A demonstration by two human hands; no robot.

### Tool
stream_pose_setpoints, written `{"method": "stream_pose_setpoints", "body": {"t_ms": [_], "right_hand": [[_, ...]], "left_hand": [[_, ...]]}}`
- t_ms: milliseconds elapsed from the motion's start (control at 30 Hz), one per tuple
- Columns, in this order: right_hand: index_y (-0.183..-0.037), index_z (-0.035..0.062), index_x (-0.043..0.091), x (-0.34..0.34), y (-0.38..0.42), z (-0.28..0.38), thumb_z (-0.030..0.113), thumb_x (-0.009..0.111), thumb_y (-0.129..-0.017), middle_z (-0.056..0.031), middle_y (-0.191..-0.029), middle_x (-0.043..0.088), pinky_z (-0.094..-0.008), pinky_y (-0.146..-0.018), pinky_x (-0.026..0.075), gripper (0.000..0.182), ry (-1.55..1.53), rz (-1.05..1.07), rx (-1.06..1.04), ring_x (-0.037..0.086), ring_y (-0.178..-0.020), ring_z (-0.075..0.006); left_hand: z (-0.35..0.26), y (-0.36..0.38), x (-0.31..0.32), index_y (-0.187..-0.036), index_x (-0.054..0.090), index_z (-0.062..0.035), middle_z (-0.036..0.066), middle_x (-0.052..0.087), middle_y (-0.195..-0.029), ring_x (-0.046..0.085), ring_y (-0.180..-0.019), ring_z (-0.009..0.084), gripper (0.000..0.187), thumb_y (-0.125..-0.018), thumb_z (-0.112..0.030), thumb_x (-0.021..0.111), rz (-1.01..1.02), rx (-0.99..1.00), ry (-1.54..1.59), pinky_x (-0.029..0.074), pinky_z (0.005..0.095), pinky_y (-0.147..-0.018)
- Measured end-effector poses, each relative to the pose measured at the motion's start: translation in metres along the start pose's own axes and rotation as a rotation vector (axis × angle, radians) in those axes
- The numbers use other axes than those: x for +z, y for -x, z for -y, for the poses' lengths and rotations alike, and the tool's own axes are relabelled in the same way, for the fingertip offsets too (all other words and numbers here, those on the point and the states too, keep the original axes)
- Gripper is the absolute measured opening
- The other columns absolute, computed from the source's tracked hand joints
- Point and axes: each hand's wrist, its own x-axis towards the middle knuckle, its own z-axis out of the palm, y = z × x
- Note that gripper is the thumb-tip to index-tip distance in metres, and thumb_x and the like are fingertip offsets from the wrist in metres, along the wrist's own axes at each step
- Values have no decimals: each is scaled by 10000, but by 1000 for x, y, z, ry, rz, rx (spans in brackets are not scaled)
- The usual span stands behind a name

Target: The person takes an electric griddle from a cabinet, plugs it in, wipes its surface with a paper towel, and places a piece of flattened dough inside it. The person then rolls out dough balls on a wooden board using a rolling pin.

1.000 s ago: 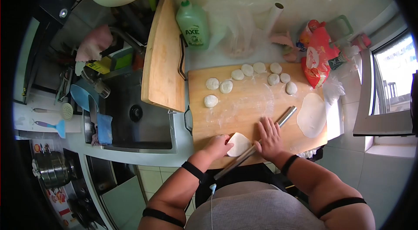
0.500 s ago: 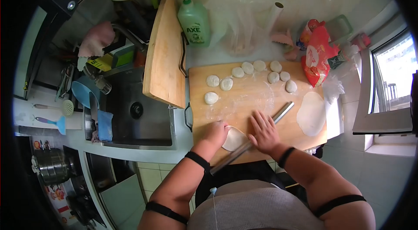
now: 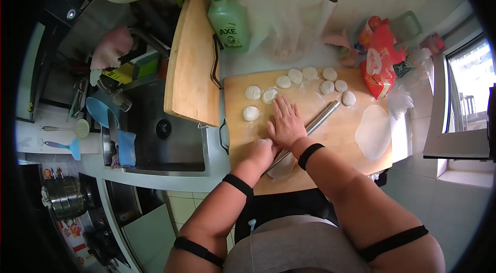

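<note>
My right hand (image 3: 288, 127) lies flat with fingers stretched out, palm over a metal rolling pin (image 3: 324, 116) set at a slant on the wooden board (image 3: 336, 164). Under the pin is a thin dough wrapper (image 3: 282, 167), partly covered by my hands and forearm. Closed at its left edge, my left hand (image 3: 262, 152) pinches the dough, though the fingertips are mostly hidden. Several small flattened dough pieces (image 3: 251, 113) sit along the far side of the board. A larger rolled-out dough sheet (image 3: 373, 132) rests at the board's right.
A second wooden board (image 3: 188, 66) stands upright by the sink (image 3: 155, 172). Behind the work board are a green soap bottle (image 3: 228, 25) and a red bag (image 3: 380, 66). An open window (image 3: 467, 87) is at the right; a pot (image 3: 64, 198) stands lower left.
My right hand has slid forward and left along the board, the rolling pin moving up and left with it over the dough. My left hand stays at the dough's edge, slightly nearer the pin.
</note>
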Motion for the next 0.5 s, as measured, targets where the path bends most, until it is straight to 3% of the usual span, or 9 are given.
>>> {"method": "stream_pose_setpoints", "body": {"t_ms": [167,233,267,300,400,500], "right_hand": [[-1289,-15,367,-23,75,-25,393,498,-792,-190,-1370,323,-457,-1030,237,656,5,11,-85,285,-1289,-302],[-1300,13,372,-42,120,-40,401,529,-767,-184,-1379,316,-452,-1037,225,678,42,172,-118,273,-1301,-299],[-1309,19,366,-47,138,-46,414,540,-757,-180,-1392,300,-458,-1043,209,700,55,213,-119,262,-1308,-298],[-1314,20,360,-51,148,-47,426,530,-758,-177,-1399,290,-462,-1049,195,709,66,249,-87,254,-1313,-298],[-1296,13,375,-39,125,-35,396,513,-762,-192,-1380,309,-457,-1042,207,671,53,149,-65,278,-1289,-324],[-1268,-20,386,-24,61,-17,362,497,-764,-225,-1352,325,-457,-1024,237,642,-61,4,-90,311,-1256,-350]], "left_hand": [[26,7,19,-783,623,-35,169,626,-773,592,-718,346,211,-806,-243,593,-69,63,134,467,404,-639],[34,15,27,-826,613,-36,163,624,-758,591,-692,331,190,-809,-224,591,-158,40,247,464,398,-618],[27,22,18,-862,614,-28,185,625,-816,594,-790,348,198,-822,-213,556,-96,-34,245,464,426,-700],[32,25,22,-862,614,-28,185,625,-816,594,-790,348,198,-822,-213,556,-96,-35,248,464,426,-700],[36,31,22,-869,616,-33,191,625,-836,596,-802,354,233,-809,-254,572,33,-55,367,468,428,-702],[18,24,5,-896,619,-26,205,623,-859,594,-827,362,293,-790,-298,591,134,5,132,471,429,-715]]}}
